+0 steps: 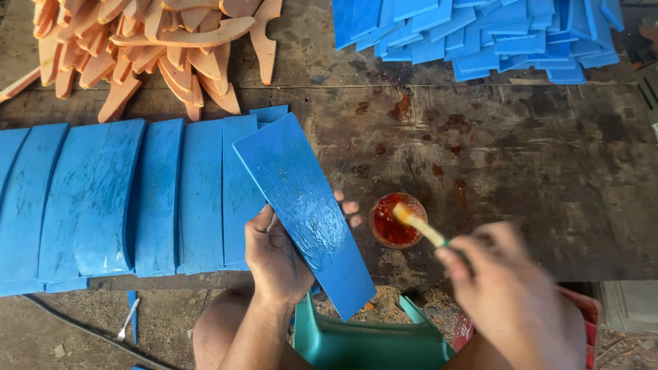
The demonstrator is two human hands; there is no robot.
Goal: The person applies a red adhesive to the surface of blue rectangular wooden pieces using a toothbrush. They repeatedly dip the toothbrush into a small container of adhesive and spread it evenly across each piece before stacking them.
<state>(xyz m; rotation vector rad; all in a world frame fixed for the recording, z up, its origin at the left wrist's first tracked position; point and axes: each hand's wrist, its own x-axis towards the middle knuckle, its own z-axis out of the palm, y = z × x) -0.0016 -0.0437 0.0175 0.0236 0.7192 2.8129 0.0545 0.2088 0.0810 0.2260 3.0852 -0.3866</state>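
Seen from my remote post, my left hand (274, 257) grips a flat blue plank (301, 205) from beneath, thumb on the near edge and fingertips showing past the far edge. Its painted face is glossy and streaked with wet brush marks. It is a long, slightly tapered slab whose long axis runs diagonally, the upper end pointing up and to the left toward the row of blue boards (123, 199), the lower end pointing down and to the right over a teal plastic stool (363, 342). My right hand (510, 294), blurred, is closed around a brush (418, 225) with pale bristles, its tip at a small round cup of red paint (396, 220) standing just to the right of the plank.

Left of the plank, curved blue boards lie side by side on the counter (534, 171), their surfaces shiny and slightly bowed. Beyond them sits a pile of bare, orange-tan wooden cutouts (151, 48) with rounded, tapered shapes. Far to the plank's upper right lies a heap of smaller blue rectangles (473, 31). The counter is dark, worn wood, scuffed and spotted with red stains. Below the plank, sawdust and shavings litter the ground, and a thin metal tool (127, 321) lies on the floor under the row of boards.
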